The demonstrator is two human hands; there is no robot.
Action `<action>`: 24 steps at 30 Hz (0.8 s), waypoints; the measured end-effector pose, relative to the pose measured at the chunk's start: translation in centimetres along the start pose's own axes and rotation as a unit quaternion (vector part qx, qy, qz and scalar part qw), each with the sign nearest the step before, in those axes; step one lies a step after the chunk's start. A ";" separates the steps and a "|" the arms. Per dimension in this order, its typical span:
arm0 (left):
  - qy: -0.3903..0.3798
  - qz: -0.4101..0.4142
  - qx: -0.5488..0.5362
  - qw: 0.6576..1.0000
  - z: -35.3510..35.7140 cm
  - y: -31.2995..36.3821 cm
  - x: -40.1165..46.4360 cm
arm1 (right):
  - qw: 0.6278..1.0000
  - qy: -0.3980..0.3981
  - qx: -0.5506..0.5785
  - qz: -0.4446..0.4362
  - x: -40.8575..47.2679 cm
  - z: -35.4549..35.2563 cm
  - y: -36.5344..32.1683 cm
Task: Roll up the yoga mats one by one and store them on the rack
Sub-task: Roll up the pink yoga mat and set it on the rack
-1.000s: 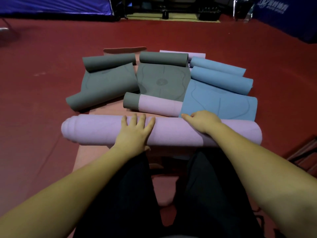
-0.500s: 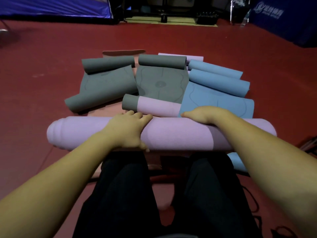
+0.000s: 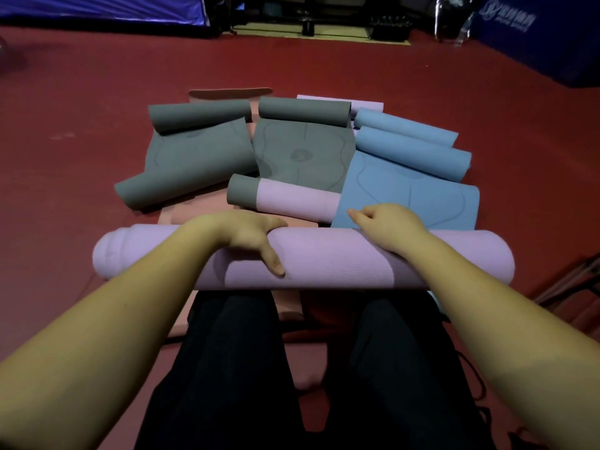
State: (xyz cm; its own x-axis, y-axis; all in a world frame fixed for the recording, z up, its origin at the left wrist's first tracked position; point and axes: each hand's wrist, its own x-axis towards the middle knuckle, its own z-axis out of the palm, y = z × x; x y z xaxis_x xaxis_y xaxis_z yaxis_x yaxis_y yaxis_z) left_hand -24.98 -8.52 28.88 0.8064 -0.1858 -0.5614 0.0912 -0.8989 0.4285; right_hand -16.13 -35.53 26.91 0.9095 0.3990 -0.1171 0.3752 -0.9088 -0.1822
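A fully rolled pink yoga mat lies crosswise in front of my legs, lifted off the floor. My left hand grips it left of centre, fingers curled over the far side and thumb on the near side. My right hand grips it right of centre, fingers hooked over the top. Beyond it on the red floor lie partly unrolled mats: two grey ones, a blue one, and a smaller pink-and-grey roll.
A salmon mat lies flat under the pile. Dark metal bars stand at the right edge. Blue padding lines the far right wall, and gym gear sits at the back. Red floor surrounds the mats.
Both hands went from pressing flat on the pink roll to curling round it. The roll has risen off the floor and come closer to my body.
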 end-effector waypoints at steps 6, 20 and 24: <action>-0.083 -0.039 -0.125 0.988 -1.4 0.4 1.5 | 0.997 0.035 -0.060 -0.017 -1.9 2.4 0.2; 0.380 0.075 0.282 0.878 7.3 -2.4 -0.1 | 0.997 -0.060 -0.035 0.029 1.4 1.8 -0.3; 0.342 -0.016 0.331 0.879 8.6 -1.2 0.2 | 0.996 -0.082 -0.022 0.038 2.3 2.1 -0.2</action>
State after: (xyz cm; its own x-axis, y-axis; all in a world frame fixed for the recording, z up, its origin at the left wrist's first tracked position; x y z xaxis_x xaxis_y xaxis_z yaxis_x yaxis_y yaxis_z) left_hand -30.00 -10.92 22.15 0.9930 -0.0783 0.0888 -0.0579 -0.9752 -0.2134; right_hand -14.47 -34.14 24.66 0.8953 0.3398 -0.2879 0.3171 -0.9403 -0.1236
